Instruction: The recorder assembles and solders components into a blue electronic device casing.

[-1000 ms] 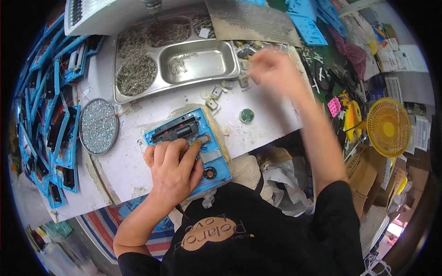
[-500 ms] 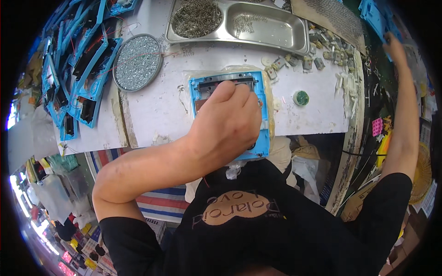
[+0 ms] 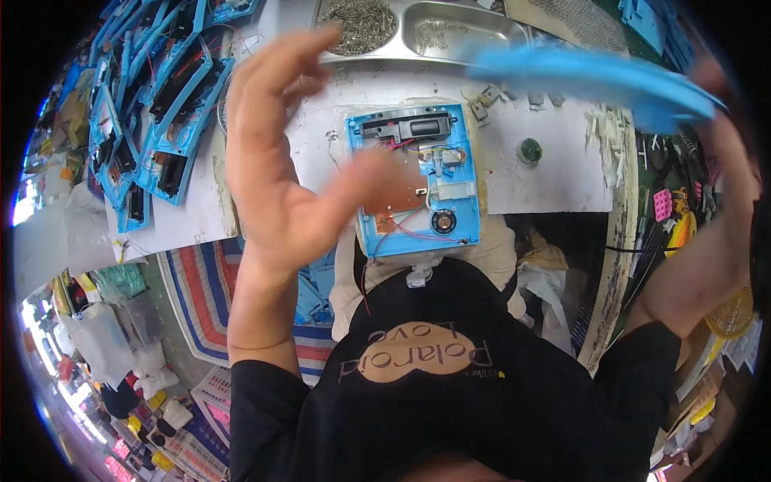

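A blue plastic casing (image 3: 468, 215) lies in the middle of the workbench's near side, its inside facing up. In it show a brown circuit board (image 3: 401, 190), a round speaker (image 3: 442, 221), a black module along the far edge and thin coloured wires. My left hand (image 3: 277, 169) is raised left of the casing, fingers apart and holding nothing; its thumb hides part of the board. At the right, my right hand (image 3: 717, 100) grips the end of a blue plastic panel (image 3: 594, 79), which is smeared by motion and hangs over the far right of the bench.
Several wired blue casings (image 3: 161, 120) are heaped at the left. A steel tray (image 3: 462, 58) at the back holds small springs. Small motor-like parts (image 3: 484, 98), white strips (image 3: 604, 149) and a green-filled round pot (image 3: 529, 151) sit to the right. More blue panels (image 3: 642, 24) lie far right.
My left hand has come out of the blue casing, moved left and opened. My right hand has swung inward from the far right, bringing a blue plastic panel over the bench.
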A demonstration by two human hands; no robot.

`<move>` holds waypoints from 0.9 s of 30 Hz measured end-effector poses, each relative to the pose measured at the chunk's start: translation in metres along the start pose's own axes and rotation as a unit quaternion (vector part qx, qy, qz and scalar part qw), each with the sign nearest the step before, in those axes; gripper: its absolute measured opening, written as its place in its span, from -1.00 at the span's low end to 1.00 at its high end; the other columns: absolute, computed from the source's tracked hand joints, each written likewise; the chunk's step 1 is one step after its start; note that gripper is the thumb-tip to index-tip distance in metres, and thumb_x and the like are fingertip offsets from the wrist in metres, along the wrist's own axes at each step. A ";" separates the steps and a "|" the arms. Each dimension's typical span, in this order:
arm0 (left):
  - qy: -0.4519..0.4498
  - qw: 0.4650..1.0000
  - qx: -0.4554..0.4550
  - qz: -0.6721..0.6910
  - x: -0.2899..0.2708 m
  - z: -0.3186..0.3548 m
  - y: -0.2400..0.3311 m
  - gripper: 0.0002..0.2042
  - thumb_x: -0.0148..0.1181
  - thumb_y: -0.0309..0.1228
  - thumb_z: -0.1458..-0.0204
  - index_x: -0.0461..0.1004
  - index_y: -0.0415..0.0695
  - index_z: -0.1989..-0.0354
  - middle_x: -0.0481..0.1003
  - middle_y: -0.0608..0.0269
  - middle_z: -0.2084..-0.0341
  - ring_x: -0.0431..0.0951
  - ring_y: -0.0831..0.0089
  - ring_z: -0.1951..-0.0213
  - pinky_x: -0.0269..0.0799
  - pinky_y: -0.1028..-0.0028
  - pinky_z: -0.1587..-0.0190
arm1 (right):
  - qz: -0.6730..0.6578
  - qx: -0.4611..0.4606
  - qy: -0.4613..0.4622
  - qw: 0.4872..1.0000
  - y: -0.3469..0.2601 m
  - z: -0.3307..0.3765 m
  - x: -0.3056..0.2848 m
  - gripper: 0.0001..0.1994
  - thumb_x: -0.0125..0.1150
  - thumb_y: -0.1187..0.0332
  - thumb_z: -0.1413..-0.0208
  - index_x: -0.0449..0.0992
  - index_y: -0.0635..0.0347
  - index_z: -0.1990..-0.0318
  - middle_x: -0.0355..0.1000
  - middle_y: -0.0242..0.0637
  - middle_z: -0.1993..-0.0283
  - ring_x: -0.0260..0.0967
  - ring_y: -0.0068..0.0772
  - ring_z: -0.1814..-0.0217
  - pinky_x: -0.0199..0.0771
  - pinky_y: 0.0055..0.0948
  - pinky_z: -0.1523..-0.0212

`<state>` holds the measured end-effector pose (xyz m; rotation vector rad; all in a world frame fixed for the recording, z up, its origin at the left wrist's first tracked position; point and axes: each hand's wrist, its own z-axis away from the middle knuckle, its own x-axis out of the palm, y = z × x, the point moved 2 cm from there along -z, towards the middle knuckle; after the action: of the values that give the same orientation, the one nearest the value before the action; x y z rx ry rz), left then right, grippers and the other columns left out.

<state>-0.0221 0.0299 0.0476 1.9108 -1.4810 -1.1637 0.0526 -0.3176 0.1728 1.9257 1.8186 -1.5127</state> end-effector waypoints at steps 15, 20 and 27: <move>0.073 0.886 -0.319 0.329 0.020 0.060 0.008 -0.64 0.18 -0.42 -0.29 0.38 -0.28 -0.21 0.55 0.15 0.00 0.56 0.44 0.02 0.47 0.43 -0.08 | -0.392 0.376 0.175 0.821 -0.042 0.066 0.207 -0.33 0.30 0.40 -0.23 0.13 0.29 -0.43 0.50 -0.40 0.34 0.31 -0.72 0.50 0.26 -0.73 0.54; -0.171 0.964 -0.204 0.001 0.022 0.058 0.001 -0.52 0.35 -0.45 -0.05 0.43 -0.36 -0.14 0.51 0.01 0.14 0.56 0.20 0.13 0.48 0.31 -0.01 | -0.351 0.397 0.288 0.798 -0.030 0.129 0.165 -0.27 0.26 0.28 -0.29 0.05 0.41 -0.47 0.59 -0.22 0.12 0.06 -0.87 0.65 0.02 -0.82 0.69; -0.197 0.964 0.031 -0.173 0.068 0.052 0.006 -0.48 0.38 -0.41 -0.01 0.40 -0.37 -0.13 0.44 -0.11 -0.03 0.47 -0.05 -0.05 0.40 0.14 -0.16 | -0.404 0.356 0.388 0.748 -0.018 0.187 0.132 -0.32 0.19 0.27 -0.35 0.04 0.44 -0.46 0.48 -0.11 -0.17 0.05 -0.90 0.63 0.02 -0.82 0.69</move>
<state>-0.0640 -0.0288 0.0006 2.1301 -1.4173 -1.7605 -0.0950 -0.3404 -0.0024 2.5181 3.0985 -2.0374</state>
